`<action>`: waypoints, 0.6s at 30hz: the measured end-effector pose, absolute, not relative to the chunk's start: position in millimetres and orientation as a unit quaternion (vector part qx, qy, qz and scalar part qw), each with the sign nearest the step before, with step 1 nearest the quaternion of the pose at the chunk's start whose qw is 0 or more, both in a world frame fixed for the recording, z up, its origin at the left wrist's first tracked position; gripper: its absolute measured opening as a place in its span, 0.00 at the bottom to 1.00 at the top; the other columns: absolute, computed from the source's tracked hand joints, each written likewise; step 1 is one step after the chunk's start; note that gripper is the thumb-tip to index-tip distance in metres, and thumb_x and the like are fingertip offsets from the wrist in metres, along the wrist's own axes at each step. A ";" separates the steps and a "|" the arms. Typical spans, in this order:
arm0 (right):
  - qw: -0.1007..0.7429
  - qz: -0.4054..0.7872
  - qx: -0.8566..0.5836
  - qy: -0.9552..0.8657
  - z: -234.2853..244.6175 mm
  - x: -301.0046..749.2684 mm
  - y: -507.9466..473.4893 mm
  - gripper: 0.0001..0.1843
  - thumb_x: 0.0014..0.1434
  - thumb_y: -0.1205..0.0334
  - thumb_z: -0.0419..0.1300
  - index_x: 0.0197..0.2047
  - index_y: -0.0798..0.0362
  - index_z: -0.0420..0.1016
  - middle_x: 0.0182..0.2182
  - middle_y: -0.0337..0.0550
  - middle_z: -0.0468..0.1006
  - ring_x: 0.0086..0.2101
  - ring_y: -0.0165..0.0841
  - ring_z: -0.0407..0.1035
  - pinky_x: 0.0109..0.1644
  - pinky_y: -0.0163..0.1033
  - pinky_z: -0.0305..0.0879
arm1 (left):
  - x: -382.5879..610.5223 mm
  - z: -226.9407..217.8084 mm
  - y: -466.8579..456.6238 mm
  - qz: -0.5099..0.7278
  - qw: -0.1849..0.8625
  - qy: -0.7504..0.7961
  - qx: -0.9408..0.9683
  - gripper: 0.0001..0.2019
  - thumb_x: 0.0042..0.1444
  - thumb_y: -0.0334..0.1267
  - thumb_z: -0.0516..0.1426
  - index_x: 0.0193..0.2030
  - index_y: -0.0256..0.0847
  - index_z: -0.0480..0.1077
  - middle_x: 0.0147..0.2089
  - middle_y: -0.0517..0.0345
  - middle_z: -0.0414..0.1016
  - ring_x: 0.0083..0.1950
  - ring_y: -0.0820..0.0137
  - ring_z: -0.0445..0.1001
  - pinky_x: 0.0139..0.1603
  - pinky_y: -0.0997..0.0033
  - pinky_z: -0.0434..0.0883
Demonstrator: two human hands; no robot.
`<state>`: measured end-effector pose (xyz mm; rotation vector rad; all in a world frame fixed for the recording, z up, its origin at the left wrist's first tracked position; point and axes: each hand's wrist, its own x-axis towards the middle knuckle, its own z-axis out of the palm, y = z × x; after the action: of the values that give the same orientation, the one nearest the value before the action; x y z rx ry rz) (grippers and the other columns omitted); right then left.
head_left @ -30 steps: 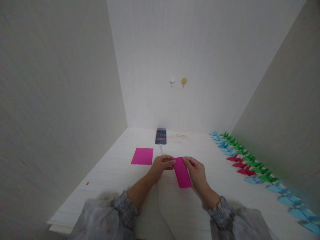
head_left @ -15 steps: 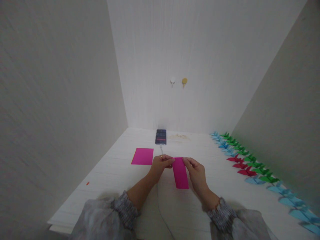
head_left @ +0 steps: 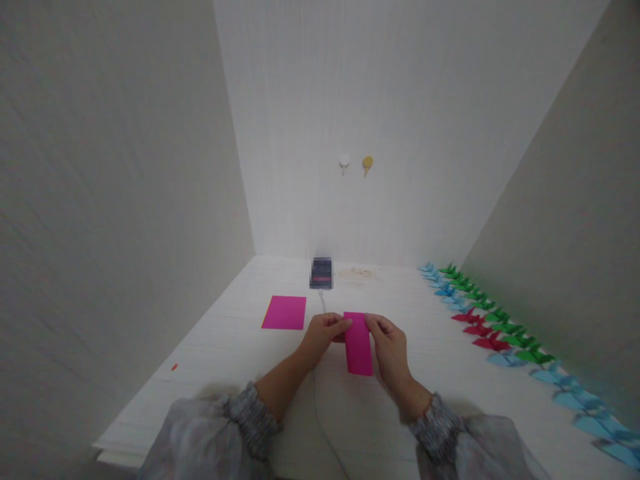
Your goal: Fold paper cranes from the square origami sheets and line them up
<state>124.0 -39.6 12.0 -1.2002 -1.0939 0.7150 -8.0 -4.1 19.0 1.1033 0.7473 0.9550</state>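
Observation:
A pink paper [head_left: 359,350], folded into a narrow rectangle, is held upright between my two hands above the table. My left hand [head_left: 325,333] pinches its upper left edge, thumb in front and fingers partly behind. At the upper right corner, my right hand [head_left: 391,343] grips it between thumb and fingertips. Left of my hands, a flat stack of square pink paper [head_left: 285,313] lies on the table, a thin yellow edge showing along its left side.
A phone-like device [head_left: 321,273] leans at the back wall, its cable [head_left: 320,407] running toward me beneath my hands. Rows of folded paper cranes [head_left: 493,341] in blue, green and red line the right side. An orange scrap [head_left: 174,367] lies at left. Two hooks [head_left: 368,162] hang on the wall.
My right hand and the folded pink paper have shifted slightly left, and the paper's lower end has swung left, so it hangs straighter. Both hands keep their hold.

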 end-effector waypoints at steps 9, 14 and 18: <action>0.641 0.345 -0.502 -0.467 13.1 122.6 -36.7 0.13 0.48 0.55 0.55 0.31 0.56 0.73 0.26 0.42 0.75 0.29 0.32 0.66 0.35 0.36 0.62 | -10.6 15.1 -0.3 0.429 0.645 0.371 0.511 0.13 0.37 0.43 0.60 0.22 0.32 0.68 0.20 0.56 0.70 0.21 0.74 0.68 0.26 0.73 0.67; 0.601 0.419 -0.490 -0.472 18.4 124.5 -34.9 0.11 0.44 0.57 0.59 0.29 0.56 0.73 0.24 0.42 0.74 0.25 0.31 0.66 0.30 0.35 0.61 | -10.6 14.3 -3.1 0.375 0.654 0.371 0.542 0.12 0.35 0.41 0.60 0.21 0.32 0.68 0.19 0.57 0.69 0.20 0.75 0.67 0.23 0.75 0.65; 0.523 0.467 -0.505 -0.502 16.3 128.7 -31.6 0.10 0.40 0.59 0.61 0.24 0.57 0.73 0.19 0.40 0.73 0.21 0.30 0.65 0.26 0.34 0.59 | -11.2 10.8 -3.2 0.335 0.633 0.385 0.582 0.11 0.35 0.41 0.59 0.19 0.32 0.68 0.16 0.60 0.67 0.19 0.76 0.64 0.21 0.77 0.62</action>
<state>128.7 -31.6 16.3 -1.2101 -1.2023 1.1186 -11.2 -3.2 10.8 1.3320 0.8818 0.7655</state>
